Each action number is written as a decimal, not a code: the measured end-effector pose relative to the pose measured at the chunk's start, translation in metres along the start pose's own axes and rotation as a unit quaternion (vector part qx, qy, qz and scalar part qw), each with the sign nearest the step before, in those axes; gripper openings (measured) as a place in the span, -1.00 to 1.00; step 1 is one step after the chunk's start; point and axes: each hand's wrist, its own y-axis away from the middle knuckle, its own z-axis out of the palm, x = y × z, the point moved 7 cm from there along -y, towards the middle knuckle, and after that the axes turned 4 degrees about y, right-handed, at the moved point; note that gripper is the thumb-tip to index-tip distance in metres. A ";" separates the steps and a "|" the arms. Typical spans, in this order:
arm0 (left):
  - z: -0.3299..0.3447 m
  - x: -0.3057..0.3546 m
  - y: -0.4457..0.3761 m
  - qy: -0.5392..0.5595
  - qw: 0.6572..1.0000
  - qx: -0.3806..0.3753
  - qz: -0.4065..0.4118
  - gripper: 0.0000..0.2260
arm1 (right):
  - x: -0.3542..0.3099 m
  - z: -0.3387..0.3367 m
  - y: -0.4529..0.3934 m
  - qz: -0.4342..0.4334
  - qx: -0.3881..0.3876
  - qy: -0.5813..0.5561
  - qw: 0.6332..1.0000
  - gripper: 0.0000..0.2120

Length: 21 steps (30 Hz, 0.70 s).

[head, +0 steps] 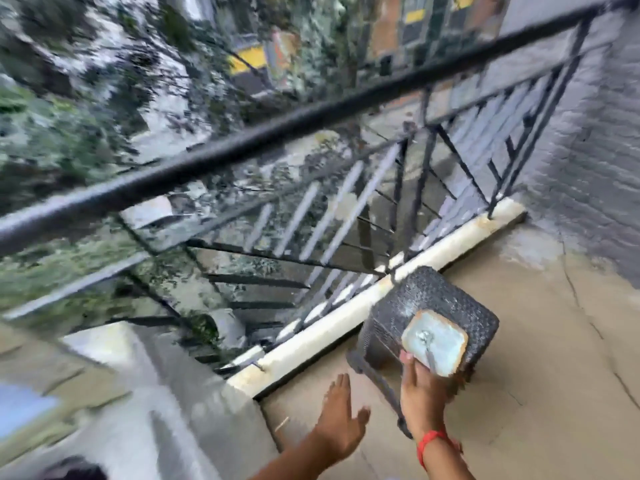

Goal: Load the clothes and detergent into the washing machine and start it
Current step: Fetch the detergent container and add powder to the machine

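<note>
Right hand [424,393], red band at the wrist, fingers [407,358] curled round a pale square tub [434,344] with a rusty rim; something metallic, maybe a scoop, lies inside, too blurred to be sure. Probably the detergent. Left hand [341,415] is free, fingers spread and loosely extended, palm down, just left of the right hand and lower in view. The tub sits directly over a dark woven basket [426,303], which stands on the balcony floor [536,358] beyond the fingers, its loose handle [375,386] slanting down between the two hands. No clothes visible in it; the tub hides the opening. Basket nearly touches the white kerb [381,296] under the black railing [277,133]. The washer appears to be the grey-white mass [145,410] at lower left, badly smeared, nearer the left hand. Judgement: the next move swings left toward it; the basket handle lies in the way.
</note>
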 end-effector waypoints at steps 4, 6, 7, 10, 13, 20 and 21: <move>-0.061 -0.030 0.095 -0.008 0.997 0.073 -0.010 -0.40 | -0.103 0.002 0.102 -0.092 -0.151 -0.047 0.983 -0.35; -0.093 -0.056 0.137 -0.089 0.984 0.153 0.021 -0.28 | -0.151 0.014 0.152 -0.157 -0.217 -0.059 0.962 -0.41; -0.112 -0.064 0.164 -0.122 0.973 0.195 0.035 -0.25 | -0.178 0.018 0.175 -0.200 -0.220 -0.060 0.953 -0.48; -0.158 -0.091 0.243 -0.137 0.959 0.241 0.064 -0.48 | -0.239 0.033 0.249 -0.288 -0.241 -0.059 0.925 -0.53; -0.186 -0.135 0.287 -0.179 0.937 0.300 0.021 -0.56 | -0.283 0.045 0.309 -0.379 -0.287 0.056 0.878 -0.47; -0.222 -0.224 0.372 -0.135 0.922 0.347 -0.108 -0.43 | -0.319 0.084 0.409 -0.491 -0.332 0.122 0.796 -0.26; -0.221 -0.232 0.379 -0.135 0.921 0.346 -0.113 -0.43 | -0.321 0.087 0.421 -0.525 -0.313 0.148 0.777 -0.25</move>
